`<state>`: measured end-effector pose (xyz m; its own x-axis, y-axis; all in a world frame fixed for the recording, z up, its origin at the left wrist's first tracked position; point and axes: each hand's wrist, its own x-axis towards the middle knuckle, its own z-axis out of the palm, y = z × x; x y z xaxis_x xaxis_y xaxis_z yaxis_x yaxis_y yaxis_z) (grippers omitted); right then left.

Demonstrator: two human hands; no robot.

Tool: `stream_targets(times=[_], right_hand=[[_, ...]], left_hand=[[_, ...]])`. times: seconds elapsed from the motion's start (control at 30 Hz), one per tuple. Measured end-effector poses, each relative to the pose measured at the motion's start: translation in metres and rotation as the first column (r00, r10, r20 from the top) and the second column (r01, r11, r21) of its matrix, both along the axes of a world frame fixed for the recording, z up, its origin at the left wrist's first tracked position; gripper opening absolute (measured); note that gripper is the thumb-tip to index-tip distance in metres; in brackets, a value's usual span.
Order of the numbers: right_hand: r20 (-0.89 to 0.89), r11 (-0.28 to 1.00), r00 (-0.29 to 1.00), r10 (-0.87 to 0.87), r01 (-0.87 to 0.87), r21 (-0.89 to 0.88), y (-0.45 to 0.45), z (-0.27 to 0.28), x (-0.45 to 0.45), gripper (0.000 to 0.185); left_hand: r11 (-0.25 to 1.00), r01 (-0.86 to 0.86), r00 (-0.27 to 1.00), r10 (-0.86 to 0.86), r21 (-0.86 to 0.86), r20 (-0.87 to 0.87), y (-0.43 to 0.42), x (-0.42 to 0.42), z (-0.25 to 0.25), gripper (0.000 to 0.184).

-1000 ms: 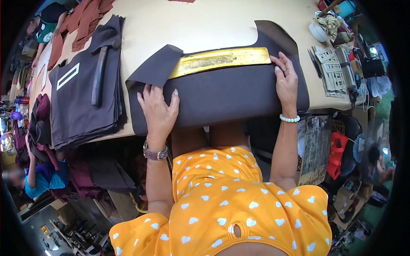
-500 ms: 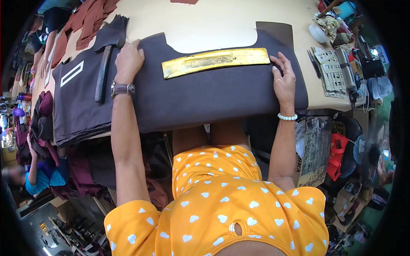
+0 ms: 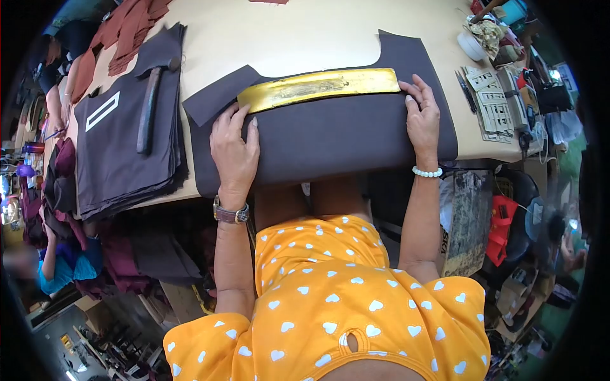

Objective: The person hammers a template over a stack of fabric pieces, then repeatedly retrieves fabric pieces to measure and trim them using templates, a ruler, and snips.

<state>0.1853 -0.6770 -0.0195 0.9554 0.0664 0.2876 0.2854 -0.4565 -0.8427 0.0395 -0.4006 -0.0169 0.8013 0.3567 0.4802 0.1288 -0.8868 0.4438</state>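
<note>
"Where does the yellow strip (image 3: 321,89) lie?"
"Across dark cloth (image 3: 337,136) on the bench (image 3: 286,32), a folded flap (image 3: 216,95) beside its left end."
"And the grip?"
"The left hand (image 3: 234,149) is at the strip's left end, thumb and fingers apart; the right hand (image 3: 422,120) at its right end, fingers bent, thumb parted from them."
"The hammer (image 3: 149,108)?"
"Left of the strip, atop stacked dark pieces (image 3: 117,165)."

Strip (image 3: 318,90): yellow, dark smudging along middle. Cloth (image 3: 330,140): plain, near-black purple-brown. Desk (image 3: 286,38): cream. Cut pieces (image 3: 130,32): rust-red. Garment (image 3: 356,286): orange, white hearts. Bracelet (image 3: 427,173): pale mint.
</note>
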Motion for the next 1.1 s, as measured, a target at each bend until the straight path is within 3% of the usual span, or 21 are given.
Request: stream_targets(times=[0.2,0.37,0.77,0.87,1.1], right_hand=[[-0.012,0.999,1.0,-0.004,0.004,0.034,0.0008,-0.0006,0.0006,0.04],[-0.077,0.998,0.997,-0.014,0.019,0.067,0.0021,0.0035,-0.0012,0.039],[0.063,1.0,0.998,0.003,-0.002,-0.014,-0.0012,-0.0058,0.0026,0.037],[0.002,1.0,1.0,0.027,-0.027,-0.017,-0.0011,-0.0023,0.0011,0.037],[0.049,1.0,0.999,-0.009,0.009,-0.002,0.0017,-0.002,0.0001,0.036]], left_hand=[[0.988,0.001,0.999,0.007,-0.156,0.046,0.0025,-0.0016,-0.0003,0.027],[0.981,0.014,0.999,-0.007,-0.194,0.034,0.0032,-0.0027,0.0008,0.028],[0.962,0.026,0.999,-0.012,-0.273,0.053,0.0035,-0.0035,0.0001,0.029],[0.954,0.035,0.998,-0.017,-0.298,0.064,0.0039,-0.0037,-0.0009,0.029],[0.956,0.011,1.0,-0.004,-0.295,0.023,0.004,-0.0047,0.0013,0.031]])
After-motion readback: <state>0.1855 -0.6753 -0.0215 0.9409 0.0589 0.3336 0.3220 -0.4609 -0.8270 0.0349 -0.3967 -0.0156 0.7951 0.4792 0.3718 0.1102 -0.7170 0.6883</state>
